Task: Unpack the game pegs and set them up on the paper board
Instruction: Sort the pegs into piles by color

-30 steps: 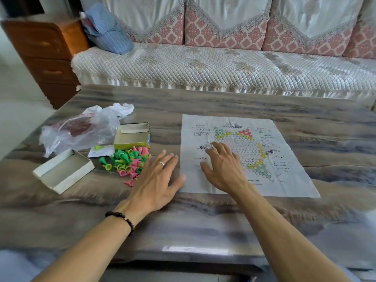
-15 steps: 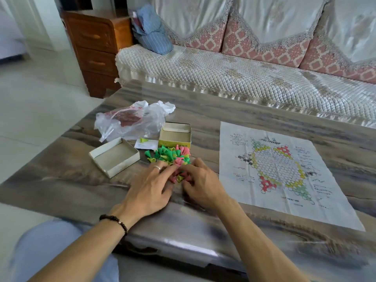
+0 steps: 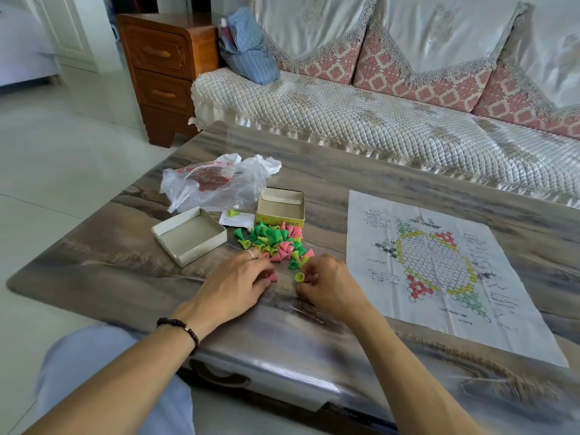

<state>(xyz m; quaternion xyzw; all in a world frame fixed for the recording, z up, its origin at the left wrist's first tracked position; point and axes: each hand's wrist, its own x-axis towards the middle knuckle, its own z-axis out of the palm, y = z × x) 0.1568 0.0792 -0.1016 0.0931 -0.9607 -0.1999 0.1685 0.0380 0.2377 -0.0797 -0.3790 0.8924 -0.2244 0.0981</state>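
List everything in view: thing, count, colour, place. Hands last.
game pegs: a pile, count unclear, green, pink and yellow, on table left of board
paper board: one, white with coloured star, table right
box tray: one, white, left of pegs
yellow box: one, open, behind pegs
plastic bag: one, clear with red print, far left
paper slip: one, white, a yellow peg on it
table: one, brown-grey marbled
sofa: one, cream and pink, behind table
cabinet: one, brown wood, beside sofa
left hand: holds pink peg
right hand: holds yellow peg
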